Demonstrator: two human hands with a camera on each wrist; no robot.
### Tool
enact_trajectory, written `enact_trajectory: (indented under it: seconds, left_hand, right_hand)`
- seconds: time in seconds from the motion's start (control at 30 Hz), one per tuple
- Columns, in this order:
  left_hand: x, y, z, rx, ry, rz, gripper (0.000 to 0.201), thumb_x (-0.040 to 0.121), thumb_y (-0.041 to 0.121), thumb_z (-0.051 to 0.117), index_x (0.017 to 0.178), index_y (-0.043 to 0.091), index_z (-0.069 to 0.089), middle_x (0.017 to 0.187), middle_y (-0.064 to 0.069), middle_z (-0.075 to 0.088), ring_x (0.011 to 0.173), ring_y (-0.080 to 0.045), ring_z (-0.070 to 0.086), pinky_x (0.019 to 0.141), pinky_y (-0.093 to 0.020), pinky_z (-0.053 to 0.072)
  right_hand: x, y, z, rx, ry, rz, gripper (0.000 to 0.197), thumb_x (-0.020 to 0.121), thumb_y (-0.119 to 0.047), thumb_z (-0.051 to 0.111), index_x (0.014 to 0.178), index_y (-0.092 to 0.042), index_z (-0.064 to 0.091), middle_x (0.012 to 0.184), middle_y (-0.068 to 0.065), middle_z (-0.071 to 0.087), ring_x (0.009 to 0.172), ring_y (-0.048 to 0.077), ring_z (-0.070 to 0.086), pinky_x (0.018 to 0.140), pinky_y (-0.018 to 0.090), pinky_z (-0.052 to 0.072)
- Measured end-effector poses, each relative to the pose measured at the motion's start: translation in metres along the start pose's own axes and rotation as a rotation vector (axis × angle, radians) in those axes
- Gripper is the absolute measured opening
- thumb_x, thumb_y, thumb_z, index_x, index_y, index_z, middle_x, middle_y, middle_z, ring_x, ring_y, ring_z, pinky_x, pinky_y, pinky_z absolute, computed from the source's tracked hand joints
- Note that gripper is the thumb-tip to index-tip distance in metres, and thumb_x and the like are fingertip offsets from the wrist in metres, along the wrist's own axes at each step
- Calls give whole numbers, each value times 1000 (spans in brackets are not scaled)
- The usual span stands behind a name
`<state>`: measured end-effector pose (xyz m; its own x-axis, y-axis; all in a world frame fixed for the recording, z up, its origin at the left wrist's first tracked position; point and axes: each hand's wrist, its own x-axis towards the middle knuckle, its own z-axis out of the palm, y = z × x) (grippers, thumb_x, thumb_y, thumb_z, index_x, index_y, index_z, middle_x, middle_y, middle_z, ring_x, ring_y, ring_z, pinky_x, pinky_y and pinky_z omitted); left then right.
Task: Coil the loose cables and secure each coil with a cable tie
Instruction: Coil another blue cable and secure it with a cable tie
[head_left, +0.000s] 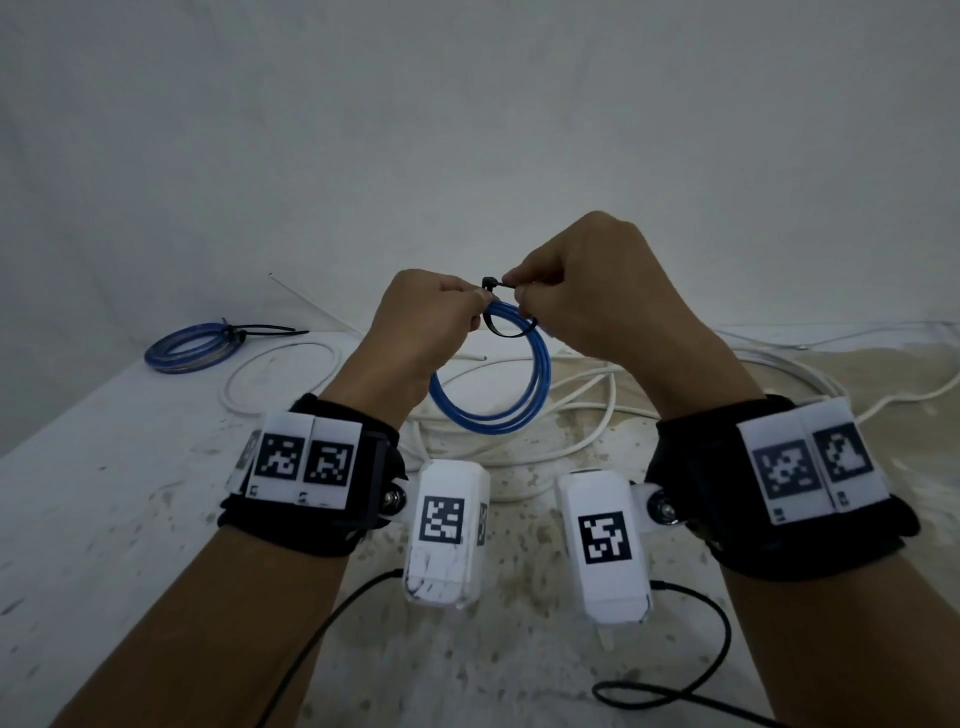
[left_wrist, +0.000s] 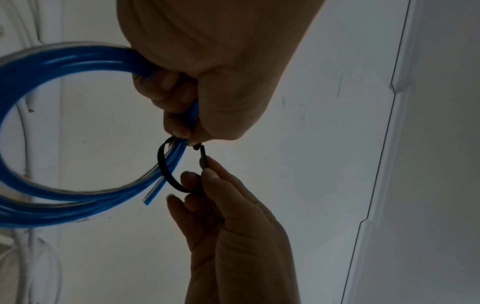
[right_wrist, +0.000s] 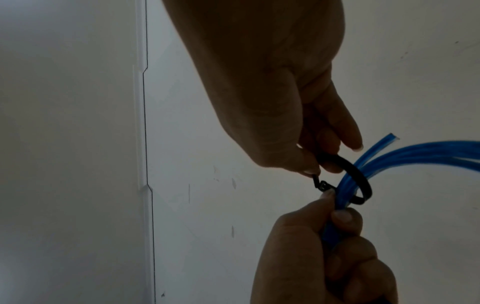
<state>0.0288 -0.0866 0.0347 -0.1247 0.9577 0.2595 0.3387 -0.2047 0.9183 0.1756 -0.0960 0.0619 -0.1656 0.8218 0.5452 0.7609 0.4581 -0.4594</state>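
Counter (head_left: 119, 467): loose white cables (head_left: 545, 415) and a tied blue coil (head_left: 189, 347). Above it, left hand (head_left: 421, 332) grips the blue cable coil (head_left: 498, 384). Right hand (head_left: 592, 301) pinches the black cable tie (left_wrist: 166, 168) looped loosely round the strands.
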Motion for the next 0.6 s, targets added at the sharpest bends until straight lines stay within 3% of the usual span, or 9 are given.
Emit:
enact_trajectory:
  seconds: [0.2, 0.37, 0.47, 0.6]
  left_hand:
    - [0, 1, -1, 4, -5, 4, 15, 92, 13, 60, 82, 13, 72, 63, 0, 58, 36, 2, 45, 46, -14, 33]
    - [1, 0, -1, 25, -13, 7, 16, 92, 14, 61, 82, 14, 73, 64, 0, 59, 37, 1, 45, 49, -18, 33]
    - [1, 1, -3, 5, -15, -7, 19, 92, 15, 61, 78, 17, 73, 64, 0, 58, 38, -2, 43, 48, -20, 32]
    - [0, 1, -3, 42, -21, 23, 15, 92, 14, 60, 84, 13, 73, 64, 1, 59, 37, 2, 46, 42, -10, 33]
  right_hand:
    - [0, 2, 0, 9, -9, 12, 23, 88, -11, 61, 103, -18, 78, 97, -2, 75, 69, 7, 57, 74, 24, 52]
    - [-1, 2, -2, 15, -25, 6, 23, 88, -11, 62, 102, -18, 78, 97, -1, 75, 73, 7, 58, 77, 26, 54]
    - [-1, 1, -3, 44, -11, 14, 23, 88, -11, 62, 101, -19, 78, 95, -2, 75, 71, 5, 58, 75, 22, 52]
    - [-1, 1, 0, 32, -32, 31, 23, 87, -12, 62, 101, -19, 78, 95, -2, 75, 69, 9, 61, 68, 20, 50]
